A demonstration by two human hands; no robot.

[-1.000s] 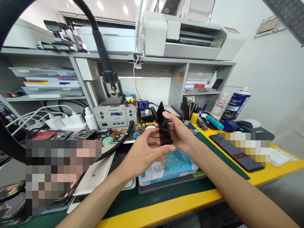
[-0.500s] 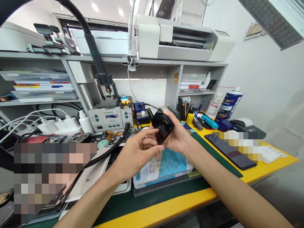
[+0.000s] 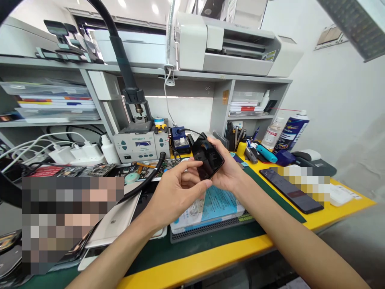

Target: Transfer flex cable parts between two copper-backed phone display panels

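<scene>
A black glossy phone (image 3: pixel 209 158) is held up above the bench, tilted, its dark face towards me. My right hand (image 3: pixel 228 166) wraps round its right side and back. My left hand (image 3: pixel 180 186) is at its left edge, the index finger touching the dark face and the thumb near the lower corner; the other fingers are curled, partly behind the phone. Below the hands lies a blue and white package (image 3: pixel 221 206) on a grey perforated plate (image 3: pixel 207 233).
A hot-air station (image 3: pixel 136 146) stands behind, its black hose curving at left. Phones and boards fill the left side. Another phone (image 3: pixel 291 190), bottles and a spray can (image 3: pixel 291 132) are at right. A grey shelf (image 3: pixel 222 92) rises behind.
The view has shifted slightly. The phone has turned a little in my right hand, and my left thumb has moved closer to its lower corner.
</scene>
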